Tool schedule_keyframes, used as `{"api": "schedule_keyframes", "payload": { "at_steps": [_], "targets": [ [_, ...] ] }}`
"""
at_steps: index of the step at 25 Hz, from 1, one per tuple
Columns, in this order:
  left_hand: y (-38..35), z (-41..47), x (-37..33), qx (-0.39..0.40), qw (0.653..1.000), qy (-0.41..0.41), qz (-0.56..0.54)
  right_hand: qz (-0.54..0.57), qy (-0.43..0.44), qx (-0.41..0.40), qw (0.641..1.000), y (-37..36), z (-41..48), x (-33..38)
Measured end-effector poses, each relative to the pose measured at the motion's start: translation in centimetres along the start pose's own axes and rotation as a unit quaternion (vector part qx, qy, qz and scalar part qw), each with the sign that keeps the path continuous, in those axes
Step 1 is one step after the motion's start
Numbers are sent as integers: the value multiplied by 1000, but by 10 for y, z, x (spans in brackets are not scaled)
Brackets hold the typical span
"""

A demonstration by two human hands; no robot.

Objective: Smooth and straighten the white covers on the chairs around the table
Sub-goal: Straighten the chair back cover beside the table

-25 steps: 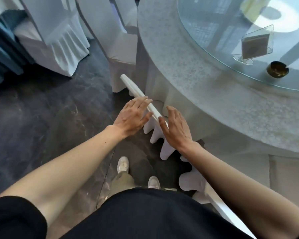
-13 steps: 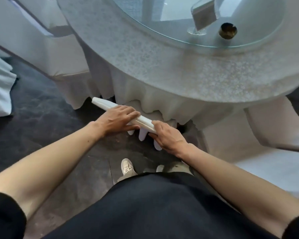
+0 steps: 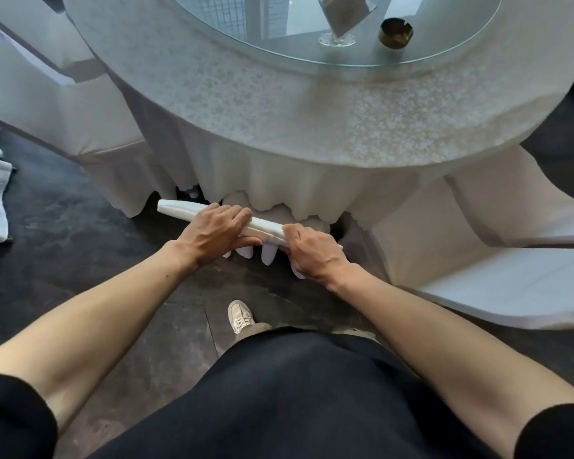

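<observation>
Directly below me the top edge of a chair back in a white cover [image 3: 176,208] runs left to right in front of the round table [image 3: 279,120]. My left hand [image 3: 217,231] is closed over the middle of that edge. My right hand [image 3: 312,251] grips the same edge further right. The cover's scalloped hem [image 3: 268,254] hangs below my fingers. The chair's seat is hidden under the tablecloth.
White-covered chairs stand at the left [image 3: 47,104] and at the right [image 3: 511,260]. A glass turntable [image 3: 279,44] on the table carries a clear card holder [image 3: 340,18] and a brass ashtray [image 3: 396,33]. The floor [image 3: 63,260] is dark stone. My shoe [image 3: 241,316] is below.
My view has swung right, so the table is now centred. Both hands went from resting with fingers open on the chair top to gripping it, and the edge now lies nearly level.
</observation>
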State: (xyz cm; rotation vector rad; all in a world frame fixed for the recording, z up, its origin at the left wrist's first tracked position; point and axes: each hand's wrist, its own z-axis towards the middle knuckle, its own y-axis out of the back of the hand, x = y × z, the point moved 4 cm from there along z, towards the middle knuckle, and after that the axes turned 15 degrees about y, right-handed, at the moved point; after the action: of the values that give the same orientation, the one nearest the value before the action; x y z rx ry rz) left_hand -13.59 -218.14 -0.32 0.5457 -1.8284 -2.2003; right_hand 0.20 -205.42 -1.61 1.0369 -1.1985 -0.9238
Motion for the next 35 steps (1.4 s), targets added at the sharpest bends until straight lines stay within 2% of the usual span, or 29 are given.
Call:
{"api": "schedule_keyframes", "payload": {
  "at_steps": [7, 15, 24, 28, 35],
  "targets": [
    [-22, -32, -132, -65, 993, 95, 1, -32, 103, -19, 994, 11, -117, -41],
    [-27, -69, -247, -42, 988, 148, -17, -17, 182, 7, 983, 27, -218, -51],
    [-38, -106, -304, -50, 989, 135, -41, -36, 143, 29, 989, 18, -286, -32],
    [-44, -113, -335, -46, 985, 156, -62, -18, 132, 52, 990, 24, -312, -36],
    [-45, -104, -395, -49, 980, 187, -50, -9, 155, 72, 985, 35, -354, -66]
  ]
}}
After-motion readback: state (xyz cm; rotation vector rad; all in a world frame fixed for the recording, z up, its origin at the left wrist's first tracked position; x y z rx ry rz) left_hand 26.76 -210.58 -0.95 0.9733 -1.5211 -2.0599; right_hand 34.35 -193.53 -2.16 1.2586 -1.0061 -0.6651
